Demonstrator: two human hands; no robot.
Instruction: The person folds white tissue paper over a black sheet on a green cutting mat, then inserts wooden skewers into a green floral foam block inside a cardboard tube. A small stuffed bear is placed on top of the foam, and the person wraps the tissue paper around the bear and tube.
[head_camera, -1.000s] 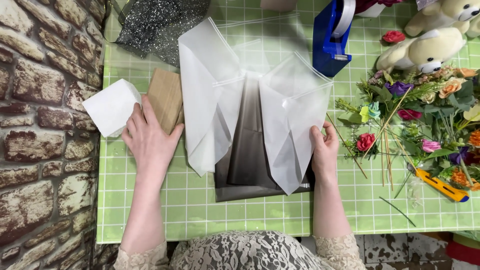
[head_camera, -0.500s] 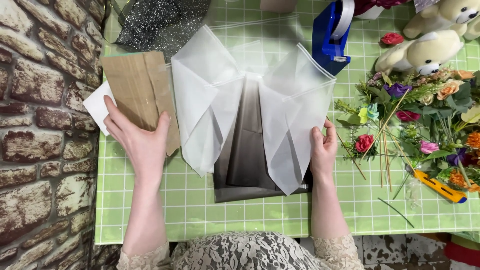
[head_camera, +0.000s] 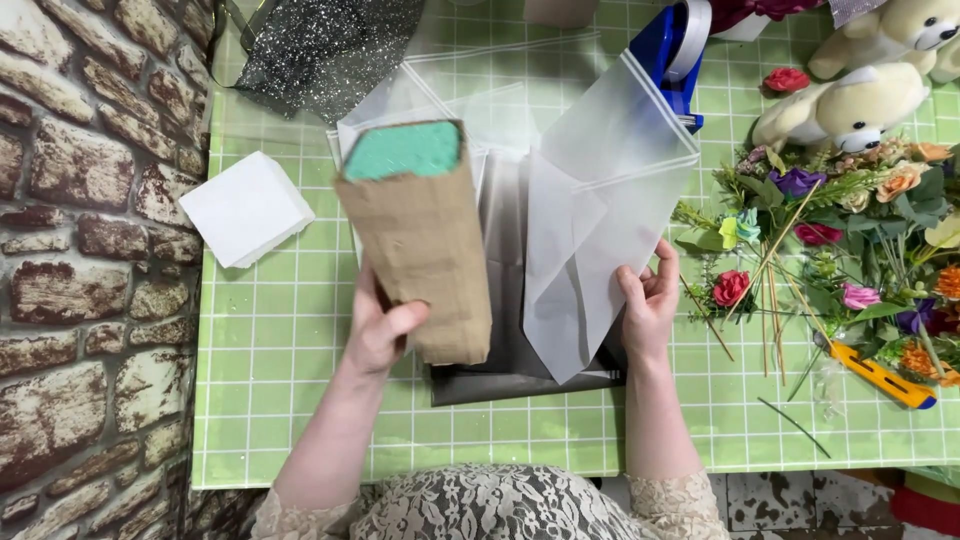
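My left hand (head_camera: 380, 325) grips a block wrapped in brown paper (head_camera: 425, 255) and holds it tilted above the table; green foam (head_camera: 403, 150) shows at its open top end. My right hand (head_camera: 648, 305) holds back the right flap of translucent white wrapping sheets (head_camera: 605, 215). Under the sheets lies a grey-to-black gradient paper (head_camera: 520, 375) on the green checked table (head_camera: 280, 330). The left flap of the sheets is mostly hidden behind the brown block.
A white folded napkin stack (head_camera: 245, 208) lies at the left by the brick wall (head_camera: 90, 250). Glittery dark fabric (head_camera: 320, 50), a blue tape dispenser (head_camera: 670, 45), cream plush bears (head_camera: 860, 95), artificial flowers (head_camera: 850, 220) and a yellow utility knife (head_camera: 880, 375) crowd the back and right.
My left hand lifted the brown-wrapped block from the table's left side and brought it over the wrapping sheets. My right hand pulled the right flap up and outward.
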